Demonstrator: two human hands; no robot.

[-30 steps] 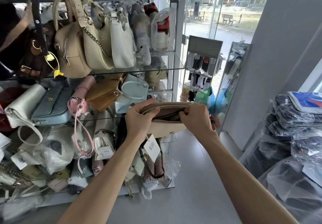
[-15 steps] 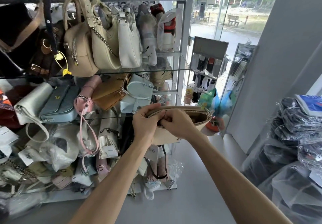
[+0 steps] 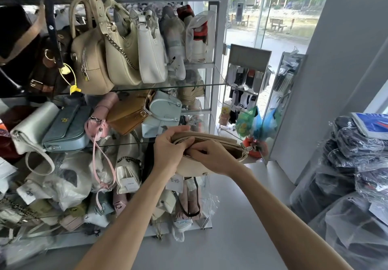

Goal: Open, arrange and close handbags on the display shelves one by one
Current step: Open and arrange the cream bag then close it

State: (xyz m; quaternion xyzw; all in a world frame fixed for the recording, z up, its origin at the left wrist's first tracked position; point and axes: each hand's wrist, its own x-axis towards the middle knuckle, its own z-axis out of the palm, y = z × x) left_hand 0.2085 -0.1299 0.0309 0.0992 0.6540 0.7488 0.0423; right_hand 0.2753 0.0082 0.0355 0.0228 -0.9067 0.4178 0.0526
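At the far left of the glass display shelves (image 3: 168, 85), dark brown and black bags hang with a yellow tag (image 3: 74, 89) dangling below them. Beside these on the upper shelf stand a beige handbag (image 3: 90, 61), a cream bag with a chain (image 3: 121, 53) and a white shoulder bag (image 3: 151, 53), touching one another in a row. On the shelf beneath lie a white wristlet (image 3: 33, 126), a pale blue flap bag (image 3: 67, 129), a pink bag (image 3: 98, 120) whose strap hangs down over the shelf edge, a tan bag (image 3: 130, 112) and a light blue mini bag (image 3: 163, 112). The bottom tier is heaped with bags wrapped in plastic.

In front of the shelves, held in the air at about the height of the lower glass shelf, is the beige zip handbag (image 3: 207, 156), its mouth open toward the camera with the zip pull at its right end. The left hand (image 3: 170, 154) grips the bag's left end, thumb over the top edge and fingers curled beneath. The right hand (image 3: 212, 156) reaches across the open mouth, its fingertips pinching at the zip line near the left hand. A white price tag (image 3: 175, 182) hangs under the bag.

Further right stands a sock rack (image 3: 245, 84) by the glass wall, and at the far right a stack of dark plastic-wrapped bundles (image 3: 357, 164)
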